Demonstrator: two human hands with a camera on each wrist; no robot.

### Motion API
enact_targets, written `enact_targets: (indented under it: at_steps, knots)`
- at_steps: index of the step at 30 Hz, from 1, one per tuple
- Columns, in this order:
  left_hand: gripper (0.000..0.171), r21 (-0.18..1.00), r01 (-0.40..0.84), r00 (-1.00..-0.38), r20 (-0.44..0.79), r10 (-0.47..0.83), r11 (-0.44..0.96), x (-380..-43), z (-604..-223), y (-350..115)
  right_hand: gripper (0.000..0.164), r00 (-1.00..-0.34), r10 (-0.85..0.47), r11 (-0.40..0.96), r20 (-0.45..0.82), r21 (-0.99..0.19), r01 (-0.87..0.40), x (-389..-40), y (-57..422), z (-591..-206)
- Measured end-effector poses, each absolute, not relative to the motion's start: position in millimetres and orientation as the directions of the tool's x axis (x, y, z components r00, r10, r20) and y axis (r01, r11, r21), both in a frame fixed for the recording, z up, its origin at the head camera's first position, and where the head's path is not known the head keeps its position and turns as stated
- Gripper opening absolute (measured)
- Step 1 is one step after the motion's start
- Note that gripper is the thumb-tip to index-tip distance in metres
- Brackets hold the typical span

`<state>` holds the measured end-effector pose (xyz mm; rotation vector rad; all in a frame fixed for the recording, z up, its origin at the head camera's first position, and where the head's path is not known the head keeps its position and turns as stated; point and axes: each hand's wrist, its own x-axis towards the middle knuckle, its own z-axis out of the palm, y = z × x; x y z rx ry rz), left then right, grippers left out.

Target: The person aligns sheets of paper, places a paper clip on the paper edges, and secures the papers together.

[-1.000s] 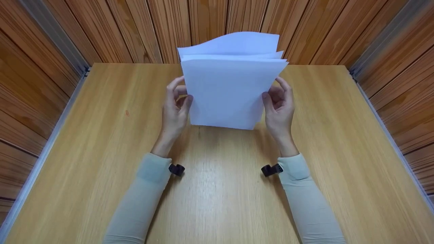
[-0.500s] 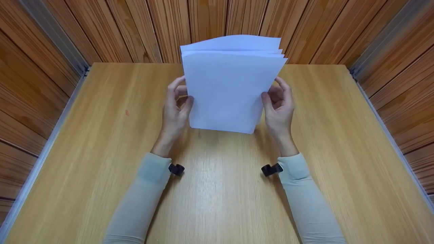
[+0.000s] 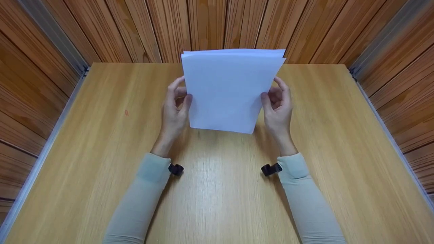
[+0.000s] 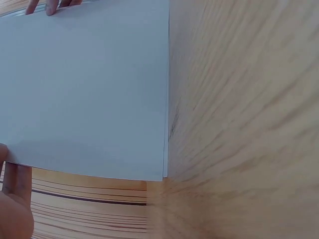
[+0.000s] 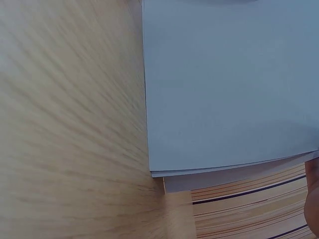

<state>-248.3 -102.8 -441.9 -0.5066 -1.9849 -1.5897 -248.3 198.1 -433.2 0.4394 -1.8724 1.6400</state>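
Plank wall [image 3: 206, 27] all across the back, wooden table [image 3: 217, 203] right up to it. And there, upright over the table's far half, midway between left and right edges: stack of white sheets [image 3: 227, 91], top edges slightly uneven, bottom very near the wood, contact impossible to tell! Left hand [image 3: 174, 110] clamped on one side, thumb in front, fingers behind; right hand [image 3: 278, 113] matching opposite. Black device [image 3: 176, 169] by the left wrist. Tiny orange loop [image 3: 126, 113], between the table's left edge and the left hand!
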Motion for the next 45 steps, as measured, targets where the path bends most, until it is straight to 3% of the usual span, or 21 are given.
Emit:
enact_targets:
  at_steps: [20, 45]
  knots:
    - [0.046, 0.687, 0.625, -0.719, 0.692, -0.070, 0.371, -250.5, -442.7, -100.4, 0.047, -0.774, 0.125, 0.219, 0.621, -0.778, -0.589, -247.8, 198.0, -434.8]
    - [0.048, 0.713, 0.619, -0.729, 0.677, -0.098, 0.329, -248.1, -438.7, -100.2, 0.044, -0.752, 0.121, 0.248, 0.648, -0.754, -0.609, -244.1, 196.5, -428.7]
